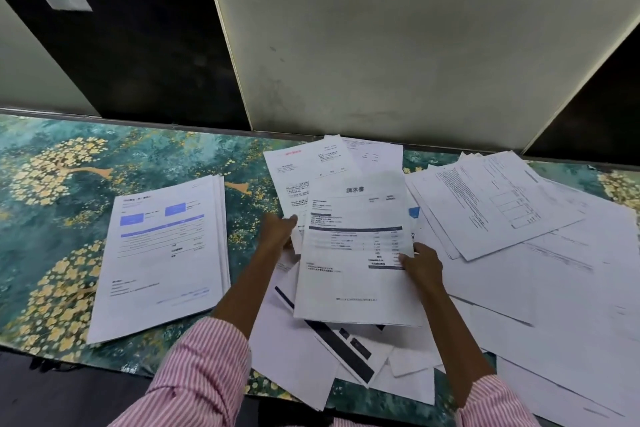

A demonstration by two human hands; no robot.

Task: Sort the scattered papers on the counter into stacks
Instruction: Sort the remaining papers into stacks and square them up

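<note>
Head view, held sheet: a printed invoice page [356, 253] is being lifted over the middle of the counter, its long axis running away from the person
Head view, right hand [420, 269]: fingers are clamping the sheet's right edge, thumb on top
Head view, left hand [277, 230]: fingers are closing on the sheet's upper left edge, perhaps with another page behind it
Head view, neat stack [162, 256]: it is lying squared-up to the left of both hands, nearer the left hand, long axis parallel to the held sheet
Head view, loose papers [519, 253]: they are spreading unsorted under and to the right of the hands
Head view, counter [52, 184]: a teal and gold floral covering is showing between the piles
Head view, room: pale and dark wall panels are rising directly behind the counter
</note>
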